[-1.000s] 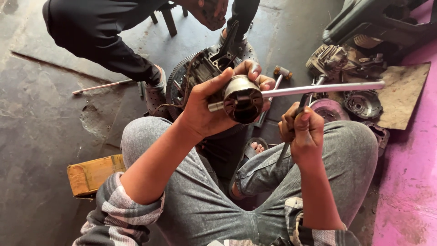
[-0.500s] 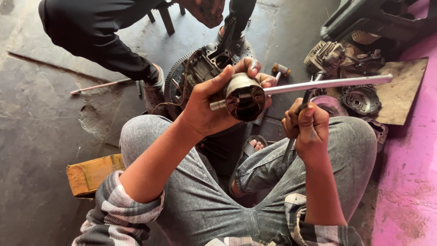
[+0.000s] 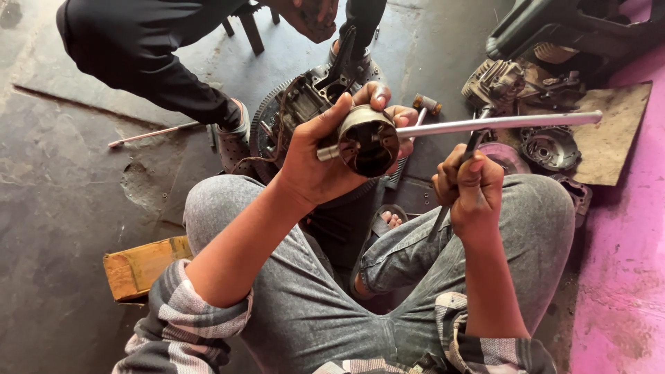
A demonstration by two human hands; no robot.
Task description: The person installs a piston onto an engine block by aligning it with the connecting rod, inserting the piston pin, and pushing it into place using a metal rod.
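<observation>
My left hand (image 3: 320, 154) is wrapped around a round metal piston (image 3: 367, 142), its hollow dark underside turned toward me. A long shiny steel rod (image 3: 499, 123) passes sideways through the piston and sticks out far to the right, with a short end showing on the left. My right hand (image 3: 470, 185) is fisted around a thin dark hand tool (image 3: 472, 147) whose shaft points up toward the rod and pokes out below the fist. I sit with both knees in grey jeans raised under my arms.
An engine block with a toothed ring (image 3: 298, 104) stands on the dark floor ahead. Another person in black trousers (image 3: 138, 55) works beside it. Engine parts (image 3: 547, 145) and a brown board (image 3: 613, 131) lie right, next to a pink wall (image 3: 623, 263). A wooden block (image 3: 138, 266) sits left.
My right hand with the tool has drifted slightly right and up toward the rod. The piston and rod stay held in about the same place.
</observation>
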